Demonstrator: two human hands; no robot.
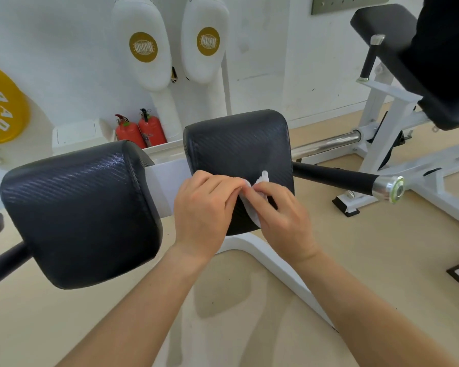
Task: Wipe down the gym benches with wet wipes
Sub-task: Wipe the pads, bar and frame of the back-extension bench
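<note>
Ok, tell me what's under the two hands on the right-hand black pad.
A crumpled white wet wipe lies between the left hand and right hand, against the right pad. Most of the wipe and the pad's near edge are hidden by the fingers.

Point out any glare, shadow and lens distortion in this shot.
Head view: glare streaks the left pad; soft arm shadows fall on the floor; wide-angle bending curves the edges; both hands, left hand and right hand, and the wipe look sharp.

Bare forearms, left hand [204,210] and right hand [281,221] ungloved.
</note>
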